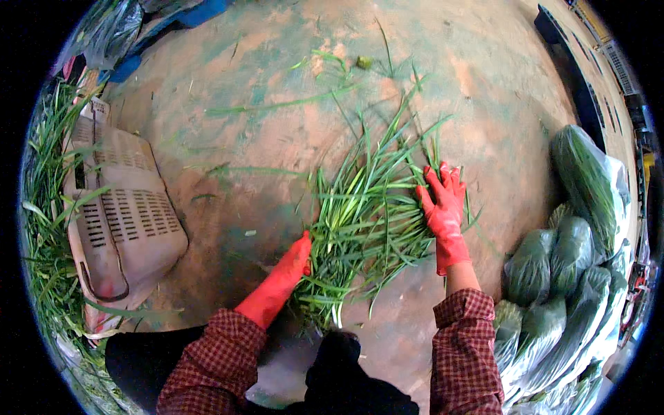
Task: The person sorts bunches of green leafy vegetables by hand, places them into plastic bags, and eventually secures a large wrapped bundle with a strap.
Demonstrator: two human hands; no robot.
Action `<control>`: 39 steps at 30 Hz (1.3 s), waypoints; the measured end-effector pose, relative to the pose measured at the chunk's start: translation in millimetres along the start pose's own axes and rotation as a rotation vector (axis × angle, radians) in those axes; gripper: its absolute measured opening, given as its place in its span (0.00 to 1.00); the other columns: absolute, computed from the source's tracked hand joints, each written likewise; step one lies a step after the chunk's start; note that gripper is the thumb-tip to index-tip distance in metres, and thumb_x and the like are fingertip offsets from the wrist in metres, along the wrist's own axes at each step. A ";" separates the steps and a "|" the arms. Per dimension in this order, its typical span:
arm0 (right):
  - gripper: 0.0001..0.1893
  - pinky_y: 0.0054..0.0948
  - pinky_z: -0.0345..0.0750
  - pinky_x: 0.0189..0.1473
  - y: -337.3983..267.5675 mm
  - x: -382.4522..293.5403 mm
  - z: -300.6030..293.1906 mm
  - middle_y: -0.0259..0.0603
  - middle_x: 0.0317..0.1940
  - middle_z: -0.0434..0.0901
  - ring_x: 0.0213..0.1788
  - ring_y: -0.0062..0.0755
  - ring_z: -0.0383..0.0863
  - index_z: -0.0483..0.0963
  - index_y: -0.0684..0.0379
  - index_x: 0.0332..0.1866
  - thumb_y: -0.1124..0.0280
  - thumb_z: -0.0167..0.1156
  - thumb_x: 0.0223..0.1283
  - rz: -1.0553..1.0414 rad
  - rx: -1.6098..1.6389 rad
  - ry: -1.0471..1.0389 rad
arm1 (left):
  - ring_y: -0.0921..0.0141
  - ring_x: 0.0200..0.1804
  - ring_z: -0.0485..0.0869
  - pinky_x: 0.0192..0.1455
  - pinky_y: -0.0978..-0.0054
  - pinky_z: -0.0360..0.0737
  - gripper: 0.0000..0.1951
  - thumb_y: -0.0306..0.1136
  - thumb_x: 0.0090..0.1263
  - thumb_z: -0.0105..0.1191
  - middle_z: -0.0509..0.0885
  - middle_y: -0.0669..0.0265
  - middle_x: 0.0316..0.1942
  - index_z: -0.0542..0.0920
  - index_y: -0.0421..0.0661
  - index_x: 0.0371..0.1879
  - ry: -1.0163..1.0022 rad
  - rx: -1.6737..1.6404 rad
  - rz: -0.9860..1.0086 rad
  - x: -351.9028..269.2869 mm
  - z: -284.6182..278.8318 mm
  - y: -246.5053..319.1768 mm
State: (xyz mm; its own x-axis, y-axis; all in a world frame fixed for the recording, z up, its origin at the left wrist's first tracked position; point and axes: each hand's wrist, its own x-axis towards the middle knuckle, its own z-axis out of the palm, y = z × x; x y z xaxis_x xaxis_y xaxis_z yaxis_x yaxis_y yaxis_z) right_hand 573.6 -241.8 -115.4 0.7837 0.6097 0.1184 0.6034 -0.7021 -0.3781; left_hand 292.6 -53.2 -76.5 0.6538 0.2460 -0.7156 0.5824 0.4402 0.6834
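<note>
A loose heap of long green leaves [363,223], which look like garlic chives, lies spread on the stained floor before me. Some pale stem ends show at the near side of the heap. My left hand [296,255], in a red rubber glove, rests against the heap's left edge; its fingers are partly hidden by the leaves and the hand itself. On the opposite side my right hand [445,205], gloved the same way, lies palm down with fingers apart over the leaf edge.
At left a pale slotted plastic crate [140,212] lies tilted, with more leaves [46,207] heaped beyond it. Filled clear plastic bags of greens [531,264] are stacked at right. Stray leaves [280,104] and a small green lump [364,63] lie on the floor [233,140] ahead.
</note>
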 end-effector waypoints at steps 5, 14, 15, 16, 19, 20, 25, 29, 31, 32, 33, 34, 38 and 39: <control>0.22 0.60 0.51 0.66 -53.0 -71.0 24.1 0.54 0.62 0.67 0.66 0.62 0.60 0.73 0.56 0.56 0.59 0.58 0.58 0.212 -0.070 0.195 | 0.57 0.56 0.71 0.59 0.59 0.67 0.44 0.50 0.50 0.66 0.71 0.52 0.55 0.62 0.38 0.62 0.595 0.707 0.336 -11.8 64.6 -39.0; 0.19 0.42 0.62 0.63 -186.4 -165.2 73.7 0.41 0.52 0.76 0.55 0.36 0.72 0.71 0.61 0.55 0.62 0.53 0.63 0.613 1.156 -0.239 | 0.65 0.52 0.76 0.55 0.66 0.73 0.30 0.35 0.55 0.66 0.78 0.62 0.49 0.68 0.41 0.56 0.371 -0.349 0.314 29.2 50.9 -54.1; 0.19 0.40 0.63 0.63 -194.7 -162.0 64.7 0.41 0.51 0.76 0.55 0.34 0.72 0.71 0.61 0.56 0.60 0.52 0.64 0.818 1.335 -0.275 | 0.68 0.52 0.76 0.56 0.68 0.73 0.30 0.33 0.56 0.66 0.78 0.64 0.50 0.68 0.41 0.57 0.353 -0.391 0.254 31.4 43.4 -57.0; 0.20 0.38 0.64 0.63 -201.6 -157.0 51.2 0.41 0.51 0.76 0.55 0.33 0.72 0.71 0.60 0.56 0.58 0.52 0.65 0.919 1.482 -0.302 | 0.69 0.52 0.76 0.56 0.69 0.73 0.30 0.34 0.56 0.66 0.78 0.64 0.51 0.68 0.42 0.57 0.359 -0.340 0.277 25.7 41.1 -49.4; 0.25 0.34 0.66 0.62 -214.9 -130.2 -0.2 0.42 0.52 0.77 0.55 0.36 0.73 0.70 0.61 0.57 0.50 0.50 0.66 1.022 1.840 -0.307 | 0.71 0.51 0.76 0.56 0.71 0.73 0.28 0.33 0.56 0.66 0.78 0.66 0.50 0.71 0.43 0.56 0.339 -0.261 0.336 11.7 44.0 -12.1; 0.31 0.34 0.66 0.62 -204.2 -124.0 -3.7 0.43 0.52 0.77 0.55 0.37 0.73 0.71 0.63 0.56 0.44 0.48 0.64 0.957 1.969 -0.322 | 0.71 0.50 0.77 0.55 0.71 0.73 0.27 0.32 0.56 0.66 0.79 0.67 0.49 0.72 0.43 0.56 0.257 -0.322 0.363 8.5 47.6 1.0; 0.33 0.35 0.65 0.61 -229.1 -99.7 -27.8 0.44 0.50 0.79 0.54 0.36 0.74 0.74 0.63 0.51 0.39 0.45 0.63 0.779 2.074 -0.275 | 0.72 0.44 0.80 0.50 0.71 0.77 0.22 0.28 0.54 0.66 0.82 0.67 0.43 0.77 0.44 0.49 0.140 -0.175 0.468 -11.0 19.9 51.2; 0.27 0.30 0.64 0.60 -249.2 -78.8 -88.1 0.43 0.46 0.81 0.53 0.34 0.75 0.78 0.62 0.43 0.45 0.48 0.64 0.467 2.328 -0.197 | 0.70 0.45 0.80 0.51 0.70 0.77 0.23 0.28 0.50 0.66 0.83 0.64 0.43 0.79 0.43 0.48 0.205 0.065 0.595 -32.8 13.0 109.6; 0.25 0.36 0.62 0.61 -244.2 -62.6 -100.1 0.44 0.49 0.80 0.57 0.35 0.72 0.78 0.62 0.43 0.47 0.49 0.65 0.192 2.281 -0.098 | 0.68 0.46 0.81 0.51 0.70 0.76 0.21 0.30 0.52 0.63 0.84 0.62 0.42 0.78 0.43 0.48 0.149 0.019 0.628 -53.0 23.1 152.0; 0.25 0.39 0.61 0.62 -256.6 -58.4 -109.3 0.42 0.51 0.78 0.58 0.37 0.71 0.78 0.61 0.44 0.47 0.49 0.65 0.209 2.384 -0.115 | 0.69 0.45 0.82 0.50 0.70 0.77 0.20 0.29 0.52 0.62 0.85 0.63 0.40 0.78 0.44 0.47 0.228 0.032 0.747 -60.5 15.1 163.4; 0.27 0.38 0.63 0.60 -254.8 -52.4 -111.7 0.38 0.59 0.73 0.59 0.37 0.69 0.74 0.58 0.55 0.45 0.47 0.64 0.027 2.366 -0.155 | 0.69 0.44 0.81 0.49 0.70 0.77 0.21 0.29 0.51 0.63 0.85 0.62 0.40 0.78 0.43 0.46 0.206 -0.045 0.802 -67.6 5.7 177.3; 0.29 0.40 0.61 0.62 -273.7 -47.1 -124.7 0.38 0.62 0.69 0.62 0.38 0.66 0.70 0.59 0.59 0.45 0.47 0.65 0.031 2.387 -0.151 | 0.70 0.44 0.81 0.49 0.71 0.77 0.20 0.30 0.52 0.64 0.85 0.62 0.40 0.79 0.42 0.46 0.236 0.024 0.833 -84.4 -11.3 194.5; 0.33 0.46 0.50 0.71 -294.4 -30.4 -140.9 0.41 0.69 0.58 0.72 0.42 0.53 0.59 0.59 0.68 0.45 0.42 0.67 -0.074 2.351 -0.221 | 0.71 0.43 0.81 0.49 0.71 0.77 0.21 0.34 0.51 0.65 0.85 0.62 0.39 0.80 0.43 0.46 0.430 0.208 0.968 -154.9 -63.8 270.7; 0.32 0.46 0.49 0.72 -294.8 -26.7 -141.1 0.42 0.69 0.58 0.72 0.42 0.52 0.60 0.59 0.67 0.45 0.41 0.67 -0.121 2.352 -0.263 | 0.70 0.43 0.82 0.48 0.71 0.77 0.22 0.35 0.50 0.66 0.85 0.63 0.40 0.80 0.44 0.46 0.510 0.231 0.942 -179.2 -70.5 287.6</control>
State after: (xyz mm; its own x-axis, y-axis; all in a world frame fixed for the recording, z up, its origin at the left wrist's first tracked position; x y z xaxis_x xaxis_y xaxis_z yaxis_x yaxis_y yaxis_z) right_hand 395.6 -103.0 122.4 0.6295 0.7483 0.2090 -0.6432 0.6529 -0.4000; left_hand 308.9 90.2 238.1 0.6383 0.7510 0.1691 0.0650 -0.2715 0.9603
